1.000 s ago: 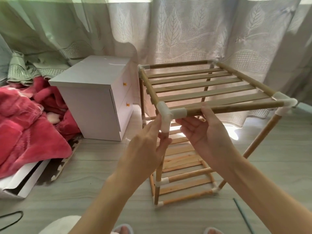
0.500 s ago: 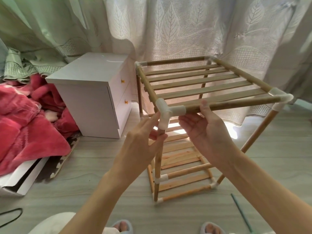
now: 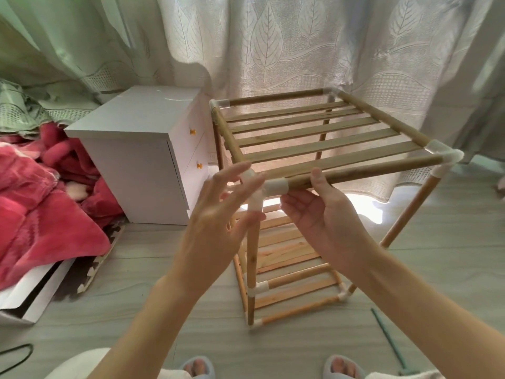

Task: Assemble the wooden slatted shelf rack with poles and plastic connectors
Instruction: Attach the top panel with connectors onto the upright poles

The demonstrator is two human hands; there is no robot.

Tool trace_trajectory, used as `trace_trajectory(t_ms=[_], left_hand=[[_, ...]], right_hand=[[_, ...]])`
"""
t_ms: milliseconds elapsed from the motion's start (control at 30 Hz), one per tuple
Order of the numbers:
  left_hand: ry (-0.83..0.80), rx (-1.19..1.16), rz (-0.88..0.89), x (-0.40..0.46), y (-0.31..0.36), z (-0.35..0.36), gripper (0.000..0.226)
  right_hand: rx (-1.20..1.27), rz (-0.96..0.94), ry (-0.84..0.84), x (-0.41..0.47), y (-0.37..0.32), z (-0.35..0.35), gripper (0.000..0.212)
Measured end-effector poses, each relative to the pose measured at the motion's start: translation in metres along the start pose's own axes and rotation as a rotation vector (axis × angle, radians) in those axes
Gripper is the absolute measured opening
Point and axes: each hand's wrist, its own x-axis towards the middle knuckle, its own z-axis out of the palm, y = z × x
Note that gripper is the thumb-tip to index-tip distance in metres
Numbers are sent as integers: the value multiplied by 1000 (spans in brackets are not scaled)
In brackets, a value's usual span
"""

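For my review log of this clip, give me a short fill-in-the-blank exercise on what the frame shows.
1. The right hand holds the front pole of the rack's ____ shelf.
2. The left hand is at the white corner connector, with its fingers ____.
3. The white cabinet has ____ knobs.
4. The rack stands in front of a ____.

Missing words: top; spread open; orange; curtain
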Motion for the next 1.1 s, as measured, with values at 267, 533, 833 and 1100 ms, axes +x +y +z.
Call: trace_trajectory(t_ms=[267,533,833,1100], left_hand=[[46,-199,-49,10,12,1,45],[-89,-270,-19,6,10,4,41],[-123,67,218,38,24,56,36],[-271,108,256,77,47,104,37]], right_hand=[[48,62,-17,-2,0,-4,24],[8,43,-33,5,-17,-31,29],[167,-120,394,22,-64,-88,34],[-342,-216,473,-12,-68,-96,44]])
